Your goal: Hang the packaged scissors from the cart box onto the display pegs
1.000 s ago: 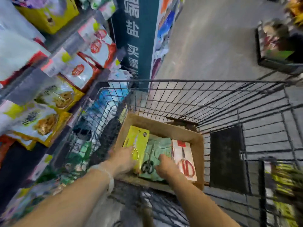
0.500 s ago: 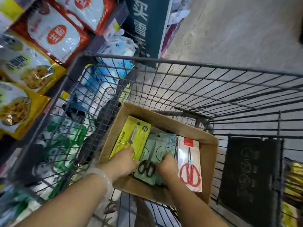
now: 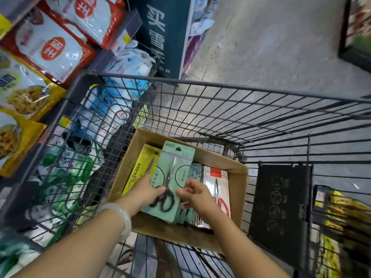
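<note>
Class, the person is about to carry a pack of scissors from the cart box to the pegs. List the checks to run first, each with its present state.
1. Left hand grips the pale green carded pack of black-handled scissors: ok.
2. Right hand pinches its edge: ok.
3. Pack lifted above the brown cardboard box: ok.
4. Hang hole at the card's top unblocked: ok.
5. Display pegs in sight: not ok.
6. Only one pack lifted: cannot tell.
</note>
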A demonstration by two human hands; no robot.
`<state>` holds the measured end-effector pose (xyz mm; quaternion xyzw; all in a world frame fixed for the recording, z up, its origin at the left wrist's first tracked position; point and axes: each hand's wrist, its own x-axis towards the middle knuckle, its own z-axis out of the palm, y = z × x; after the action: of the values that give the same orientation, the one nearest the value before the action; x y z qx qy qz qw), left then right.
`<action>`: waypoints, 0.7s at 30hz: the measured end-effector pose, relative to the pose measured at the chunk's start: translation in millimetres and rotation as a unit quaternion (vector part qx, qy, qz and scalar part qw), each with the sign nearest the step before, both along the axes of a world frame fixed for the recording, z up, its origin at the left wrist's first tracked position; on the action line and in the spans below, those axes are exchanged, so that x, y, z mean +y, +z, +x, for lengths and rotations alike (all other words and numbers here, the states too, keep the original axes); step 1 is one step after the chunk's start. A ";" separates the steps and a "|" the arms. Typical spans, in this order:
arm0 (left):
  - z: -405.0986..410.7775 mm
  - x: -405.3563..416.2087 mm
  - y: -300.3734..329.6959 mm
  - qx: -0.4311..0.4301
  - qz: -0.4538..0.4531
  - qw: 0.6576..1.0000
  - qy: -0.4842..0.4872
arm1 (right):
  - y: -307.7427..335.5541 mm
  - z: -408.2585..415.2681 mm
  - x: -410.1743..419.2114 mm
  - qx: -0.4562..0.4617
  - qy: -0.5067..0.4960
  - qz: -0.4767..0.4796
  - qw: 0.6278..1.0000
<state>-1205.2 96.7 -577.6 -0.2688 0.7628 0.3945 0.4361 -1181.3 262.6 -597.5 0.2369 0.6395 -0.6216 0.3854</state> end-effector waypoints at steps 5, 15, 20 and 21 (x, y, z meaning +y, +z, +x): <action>0.6 -17.4 0.5 -0.012 -0.027 0.997 0.067 | -30.0 -0.5 -14.6 -0.010 -0.004 0.196 0.981; 6.3 -30.1 -13.0 -0.003 -0.064 0.993 0.100 | -84.9 19.8 -27.4 -0.068 0.097 0.327 0.937; 8.9 -23.5 4.3 0.009 -0.067 0.992 0.107 | -84.0 19.9 -7.7 -0.107 0.052 0.296 0.948; 9.5 -22.8 7.4 0.013 -0.067 0.991 0.111 | -80.4 21.1 -4.0 -0.106 0.049 0.292 0.949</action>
<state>-1195.7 73.9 -570.2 -0.3755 0.7583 0.3920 0.3610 -1160.2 258.6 -678.0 0.3723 0.7592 -0.3592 0.3950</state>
